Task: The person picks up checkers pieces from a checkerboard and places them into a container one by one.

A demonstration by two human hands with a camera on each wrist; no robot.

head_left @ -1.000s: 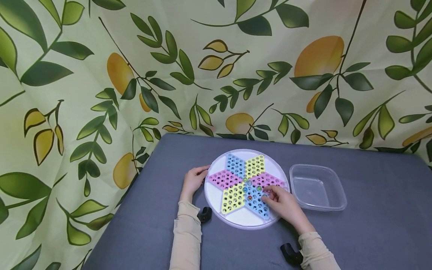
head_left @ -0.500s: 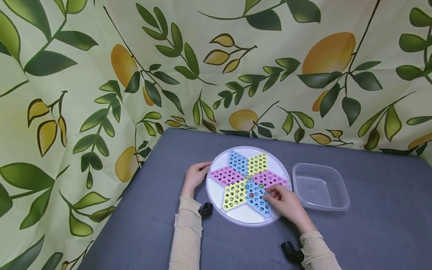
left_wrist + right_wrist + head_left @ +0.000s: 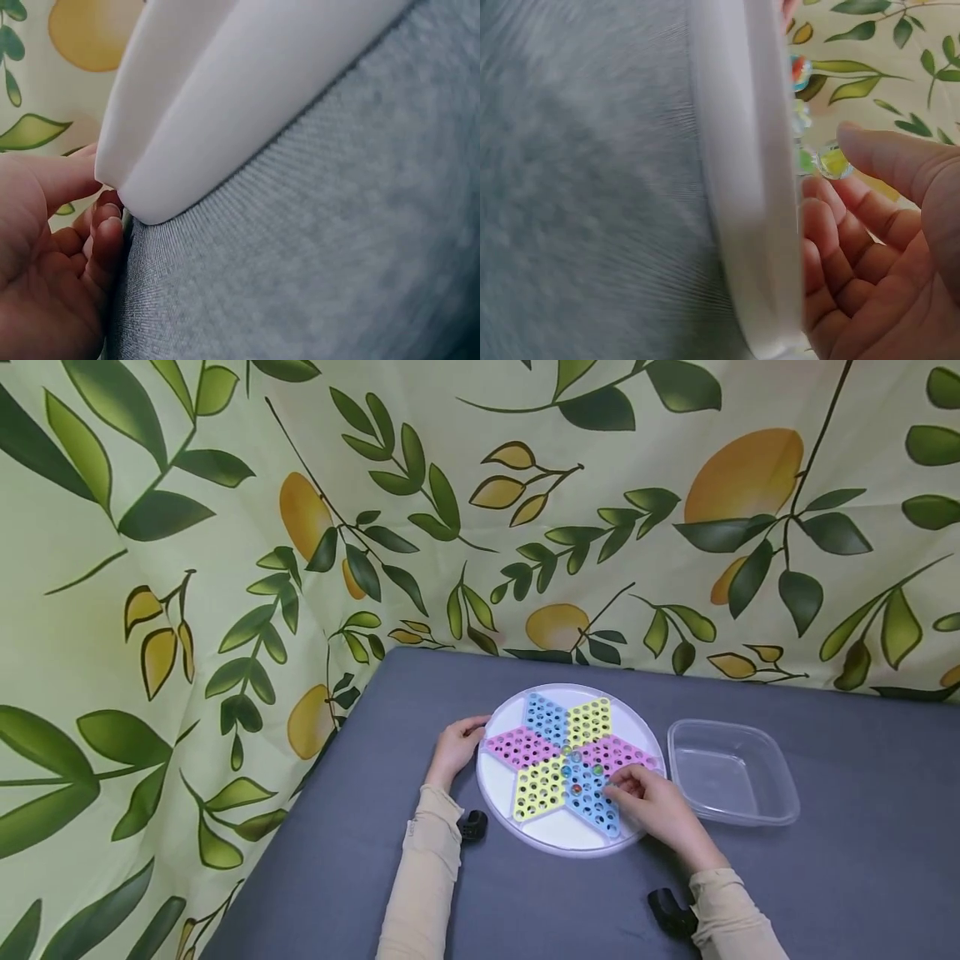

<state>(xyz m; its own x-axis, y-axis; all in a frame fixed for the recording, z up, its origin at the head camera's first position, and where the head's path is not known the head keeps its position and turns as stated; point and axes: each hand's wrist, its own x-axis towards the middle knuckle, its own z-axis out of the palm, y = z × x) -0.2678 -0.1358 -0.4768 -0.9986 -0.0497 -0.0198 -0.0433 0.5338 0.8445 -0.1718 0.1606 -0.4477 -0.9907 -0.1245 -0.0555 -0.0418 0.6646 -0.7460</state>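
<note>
Spotter: What's the R grip [image 3: 654, 803] got?

Op: Pinching a clear/yellow marble [image 3: 834, 160] btwn thumb & index, per R wrist cam. Other fingers curl under, by the rim of the board [image 3: 498, 789]. I'd go light: looks like glass, prob slippery, & a hard squeeze could shoot it out.

Spotter: Where on the board?

Op: Right edge of the blue section [image 3: 600, 817], a bit right of frame ctr. From here I can't tell if it's lifted or seated; fingers hide the holes. Either way I'd move straight up/down, no sideways drag.

Spotter: Neighbors?

Op: Green marble [image 3: 597, 769] just up-left of my fingertips, red-orange marble [image 3: 577, 789] a bit further left. I'd approach from lower right, knuckles high, so neither gets bumped. More pale marbles [image 3: 576, 757] sit near the star's middle.

Spotter: L grip [image 3: 455, 750]?

Op: Holding the rim at the board's upper left, thumb plus curled fingers. Good brace IMO; w/o it the board might skid on the table [image 3: 862, 827].

Spotter: And the tub [image 3: 720, 781]?

Op: Right of frame, just beside the board. I'd watch the back of the R hand there.
</note>
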